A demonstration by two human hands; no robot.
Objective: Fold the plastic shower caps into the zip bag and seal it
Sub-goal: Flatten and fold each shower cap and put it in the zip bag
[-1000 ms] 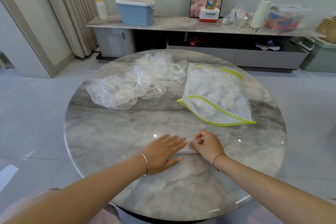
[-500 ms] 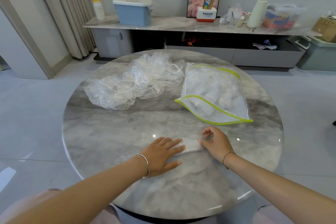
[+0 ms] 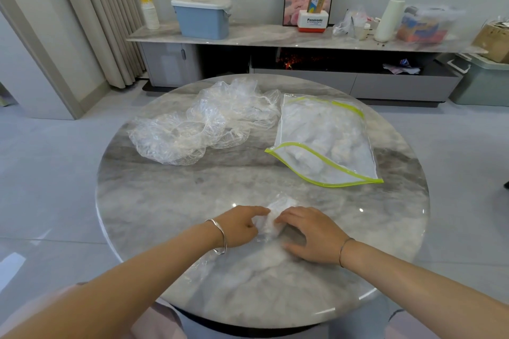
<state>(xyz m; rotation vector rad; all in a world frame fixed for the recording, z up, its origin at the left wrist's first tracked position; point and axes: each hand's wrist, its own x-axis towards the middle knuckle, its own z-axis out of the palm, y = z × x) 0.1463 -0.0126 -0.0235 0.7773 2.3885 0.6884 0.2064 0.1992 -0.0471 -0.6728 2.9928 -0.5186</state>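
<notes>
1. Nearest, at the front of the round marble tabletop (image 3: 165,201), both hands work one folded shower cap (image 3: 271,219), now a small white wad lying on the stone between them.
2. The left hand (image 3: 239,226) pinches the wad's left edge with curled fingers. The right hand (image 3: 311,234) lies over its right side with fingertips on the plastic; whether it truly grips or only presses, I cannot tell.
3. The step in hand looks like the last tucks of folding this cap, before it goes into the bag.
4. The next move calls for keeping the wad compressed in one hand, since thin plastic springs open, while the other lifts the bag's mouth.
5. Further back on the right, the zip bag (image 3: 325,140) lies flat with its green-edged mouth gaping toward the person. It is not sealed and already holds several pale folded caps.
6. Beside it on the left, touching or nearly touching its far corner, sits a loose heap of unfolded caps (image 3: 203,124), so the task seems partway done.
</notes>
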